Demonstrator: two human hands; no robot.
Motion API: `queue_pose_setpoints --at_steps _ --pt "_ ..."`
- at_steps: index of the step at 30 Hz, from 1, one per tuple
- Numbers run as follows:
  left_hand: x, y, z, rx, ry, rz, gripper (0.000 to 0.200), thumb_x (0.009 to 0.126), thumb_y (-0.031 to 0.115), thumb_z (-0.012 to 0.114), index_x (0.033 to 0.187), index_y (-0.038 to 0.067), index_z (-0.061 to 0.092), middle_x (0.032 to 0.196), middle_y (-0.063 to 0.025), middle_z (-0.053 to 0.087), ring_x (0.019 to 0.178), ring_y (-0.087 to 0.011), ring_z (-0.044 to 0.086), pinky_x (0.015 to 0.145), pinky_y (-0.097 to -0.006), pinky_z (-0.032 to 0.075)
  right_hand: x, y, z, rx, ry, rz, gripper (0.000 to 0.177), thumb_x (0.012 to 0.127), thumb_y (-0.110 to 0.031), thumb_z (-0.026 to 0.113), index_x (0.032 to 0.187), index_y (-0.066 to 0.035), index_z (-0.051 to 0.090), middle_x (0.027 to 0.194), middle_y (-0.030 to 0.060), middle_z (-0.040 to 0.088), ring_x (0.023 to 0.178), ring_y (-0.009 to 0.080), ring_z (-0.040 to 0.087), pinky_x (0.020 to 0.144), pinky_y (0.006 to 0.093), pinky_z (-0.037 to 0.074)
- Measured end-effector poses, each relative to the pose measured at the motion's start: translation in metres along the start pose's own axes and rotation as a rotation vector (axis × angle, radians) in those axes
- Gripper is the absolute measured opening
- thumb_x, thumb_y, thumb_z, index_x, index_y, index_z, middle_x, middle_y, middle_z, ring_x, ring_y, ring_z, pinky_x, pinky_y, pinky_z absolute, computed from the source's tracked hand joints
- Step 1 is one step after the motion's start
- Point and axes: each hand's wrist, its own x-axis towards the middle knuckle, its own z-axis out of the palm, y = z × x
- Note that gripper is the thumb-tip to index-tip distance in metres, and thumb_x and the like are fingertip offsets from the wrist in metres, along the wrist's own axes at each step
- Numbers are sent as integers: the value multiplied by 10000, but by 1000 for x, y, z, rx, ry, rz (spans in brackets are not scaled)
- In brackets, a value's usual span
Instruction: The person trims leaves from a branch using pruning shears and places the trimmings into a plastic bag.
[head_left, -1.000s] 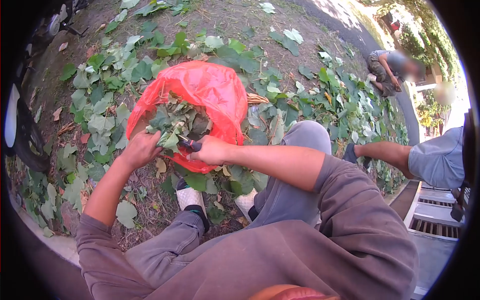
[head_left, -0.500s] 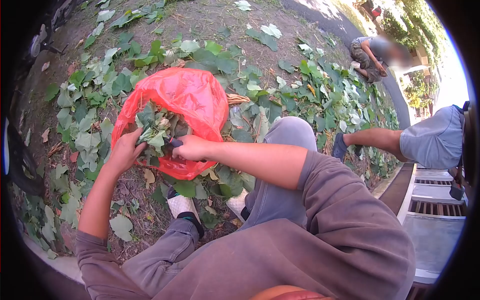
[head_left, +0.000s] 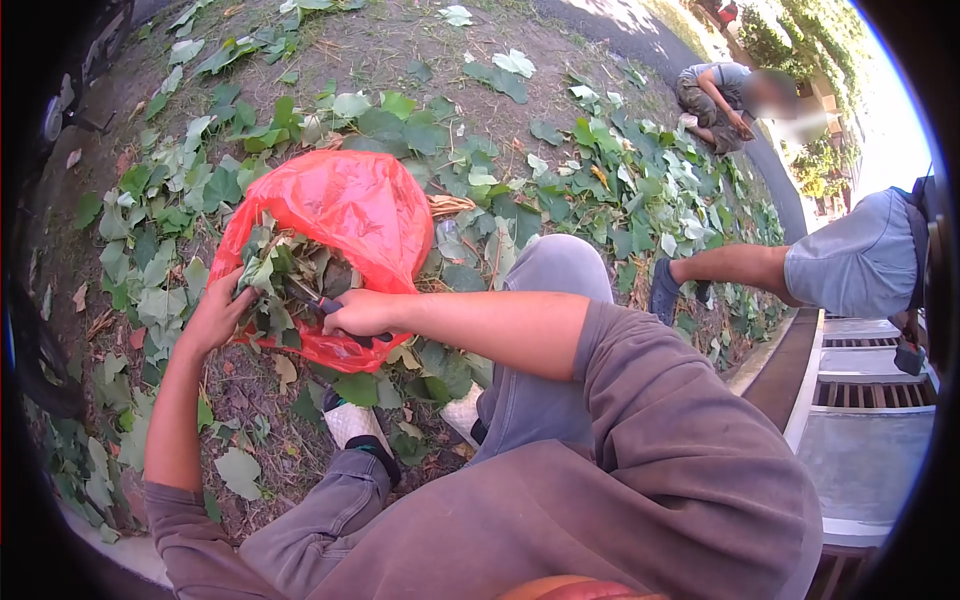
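Observation:
A red plastic bag (head_left: 345, 205) lies open on the ground before me, with leaves and stems in its mouth. My left hand (head_left: 217, 312) is closed on a bunch of green leaves (head_left: 262, 262) at the bag's left edge. In my right hand (head_left: 362, 314), held over the bag's opening, is a pair of dark-handled pruning shears (head_left: 328, 305). Their blades point left into the leaves and are partly hidden, so whether they are apart or together does not show.
Broad green leaves (head_left: 165, 285) cover much of the soil around the bag. Further right another person (head_left: 715, 105) crouches, and a second person's leg (head_left: 735, 270) reaches in. Metal grates (head_left: 860, 395) run along the right side. Bicycle-like parts (head_left: 50, 360) stand at far left.
The view has shifted slightly, so the scene sits further left. My left hand and the bunch of leaves have tilted a little; both hands keep their grip.

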Motion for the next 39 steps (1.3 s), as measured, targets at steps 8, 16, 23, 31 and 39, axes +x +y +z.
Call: queue_pose_setpoints --at_steps 8,16,23,31,39 --pt "1 -23 13 -242 -122 -39 366 1092 267 587 1367 28 622 1161 -23 706 1048 -102 621 951 -315 505 -4 -5 2 -74 18 -40 342 869 -355 723 929 -20 699 822 105 674 702 228 653 617 407 518" --pt "1 -39 26 -923 -33 -347 273 1083 384 604 1076 113 635 846 62 604 682 -86 512 679 -295 452 2 -2 3 -27 2 -96 330 858 -339 718 931 -17 704 788 98 679 662 220 659 606 403 521" --pt "5 -19 31 -1182 -169 -172 391 1100 440 536 841 153 472 655 56 358 617 -127 372 651 -321 360 -4 -5 3 -87 39 -104 324 860 -342 721 946 -30 719 811 84 692 719 211 678 648 388 521" --pt "5 -34 34 -1134 -220 -212 409 1098 450 535 819 158 470 646 63 354 604 -131 362 651 -327 361 -9 -8 1 -43 47 -98 332 853 -344 729 995 -46 761 874 83 726 789 211 677 718 371 525" --pt "5 -29 28 -1148 -94 -242 425 1098 445 532 795 167 430 632 61 347 595 -125 360 638 -323 355 -13 -9 0 17 37 -92 318 852 -330 731 968 -35 753 855 83 717 763 209 674 690 375 525"
